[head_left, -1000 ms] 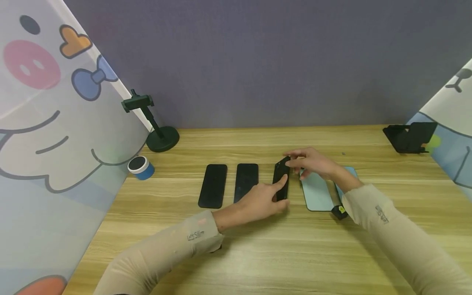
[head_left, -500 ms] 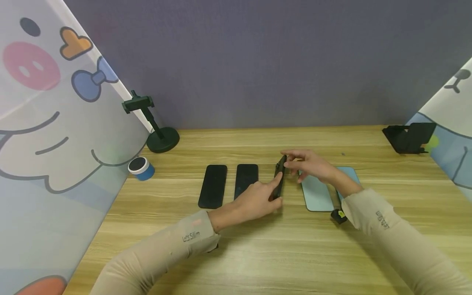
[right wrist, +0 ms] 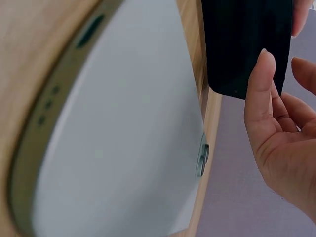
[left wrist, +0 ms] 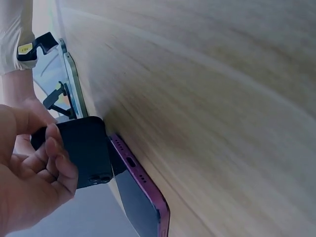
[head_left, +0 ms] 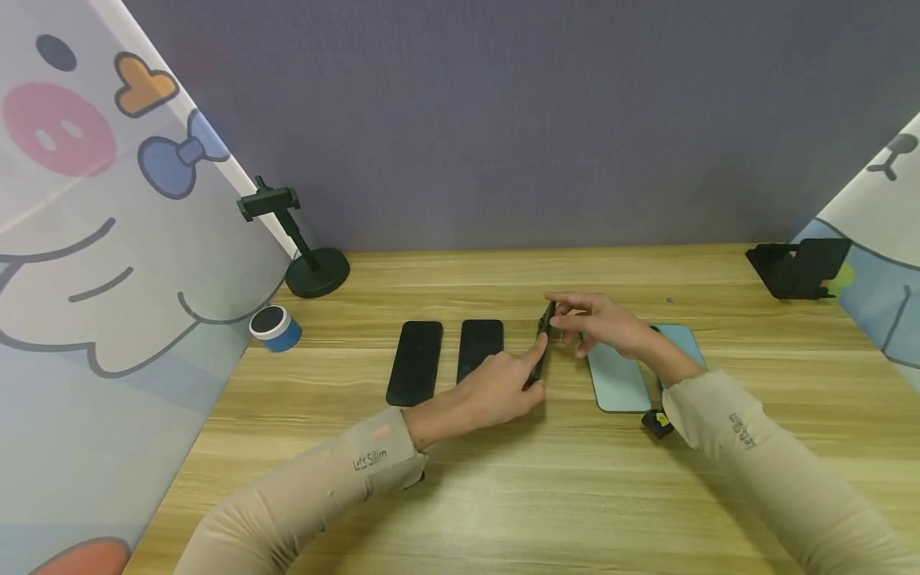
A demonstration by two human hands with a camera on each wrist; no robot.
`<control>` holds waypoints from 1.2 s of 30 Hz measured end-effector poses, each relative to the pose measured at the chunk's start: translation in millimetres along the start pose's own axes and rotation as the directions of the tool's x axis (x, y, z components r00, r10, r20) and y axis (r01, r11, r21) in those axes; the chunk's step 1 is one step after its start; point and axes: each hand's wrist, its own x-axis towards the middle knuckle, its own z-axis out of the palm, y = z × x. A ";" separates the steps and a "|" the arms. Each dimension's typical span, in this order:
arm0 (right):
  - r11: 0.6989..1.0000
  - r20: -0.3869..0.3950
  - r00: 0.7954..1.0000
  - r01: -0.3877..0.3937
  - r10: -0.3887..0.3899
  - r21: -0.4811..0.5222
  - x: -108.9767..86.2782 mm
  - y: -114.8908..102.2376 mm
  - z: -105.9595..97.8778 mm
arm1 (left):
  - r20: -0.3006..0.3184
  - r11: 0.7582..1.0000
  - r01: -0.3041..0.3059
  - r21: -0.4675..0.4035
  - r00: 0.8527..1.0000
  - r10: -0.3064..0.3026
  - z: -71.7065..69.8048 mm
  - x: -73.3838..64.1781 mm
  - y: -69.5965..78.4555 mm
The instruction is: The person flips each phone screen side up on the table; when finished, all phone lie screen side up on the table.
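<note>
A black smartphone [head_left: 549, 311] is tipped up on its long edge in the middle of the table. My left hand [head_left: 496, 398] grips its near part, index finger along the upper edge. Its dark back and camera bump face left, as the left wrist view of the phone [left wrist: 86, 148] shows. At the far end, my right hand [head_left: 600, 323] pinches the phone; in the right wrist view its thumb lies against the dark screen [right wrist: 242, 44]. Just left, a dark phone [head_left: 481, 345] lies flat, partly behind my left hand. A pale green phone [head_left: 620, 382] lies face down below my right hand.
Another black-screened phone [head_left: 414, 363] lies farther left, and a light blue one [head_left: 681, 342] lies partly under my right wrist. At the back left are a dark green phone stand [head_left: 316, 267] and a blue-and-white jar [head_left: 276, 328]. A black folding stand [head_left: 799, 268] is back right.
The black smartphone has turned from showing its back at a slant to standing nearly on edge. Both hands have shifted slightly left with it. The other phones have stayed put.
</note>
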 end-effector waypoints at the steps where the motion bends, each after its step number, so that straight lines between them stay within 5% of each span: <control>1: 1.000 0.000 1.000 -0.002 0.002 0.002 0.4 0.1 0.7 | -0.007 1.000 0.002 -0.002 1.000 -0.002 -0.3 -0.2 -0.4; 7: 1.000 0.007 1.000 -0.003 0.003 0.027 -1.6 -0.9 2.4 | -0.112 0.983 0.032 -0.183 0.992 -0.053 -1.3 -3.4 -12.1; 11: 1.000 -0.001 1.000 -0.020 0.020 0.005 -8.0 -2.5 2.4 | -0.127 0.920 0.080 -0.385 0.982 -0.138 -1.7 -4.5 -21.6; 14: 0.998 0.004 0.998 -0.060 0.060 0.012 -12.8 -3.3 1.9 | -0.105 0.819 0.116 -0.562 0.972 -0.209 -1.2 -3.2 -26.1; 19: 0.986 0.058 0.986 -0.156 0.153 0.050 -13.3 -1.5 3.1 | -0.049 0.549 0.146 -0.823 0.945 -0.325 0.7 1.4 -30.2; 22: 0.975 0.081 0.976 -0.210 0.204 0.076 -10.9 -0.2 6.2 | -0.042 0.484 0.137 -0.864 0.939 -0.341 1.2 2.1 -29.6; 24: 0.969 0.076 0.973 -0.225 0.218 0.100 -9.4 -0.6 8.5 | -0.049 0.483 0.125 -0.867 0.942 -0.332 1.6 2.0 -28.6; 36: 0.971 -0.046 0.992 -0.108 0.120 0.213 -9.8 -4.9 8.7 | -0.043 0.611 0.072 -0.789 0.984 -0.171 -2.6 0.0 -23.7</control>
